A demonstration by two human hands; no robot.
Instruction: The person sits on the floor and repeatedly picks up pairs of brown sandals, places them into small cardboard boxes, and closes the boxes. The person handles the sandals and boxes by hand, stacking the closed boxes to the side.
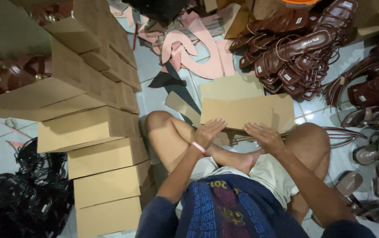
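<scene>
I sit cross-legged on a tiled floor. A flat brown cardboard sheet (238, 112) lies in front of my knees, partly folded. My left hand (208, 132) presses on its near left edge with fingers spread; a pink band circles that wrist. My right hand (264, 135) rests on the near right edge, fingers flat. More flat cardboard (231, 87) lies under and behind the sheet.
Stacked closed cardboard boxes (103, 158) stand at my left. A pile of dark brown strappy sandals (295, 53) lies ahead right, more sandals (376, 145) at the right. Pink cut-out pieces (198, 53) lie ahead. Black straps (17, 194) heap at lower left.
</scene>
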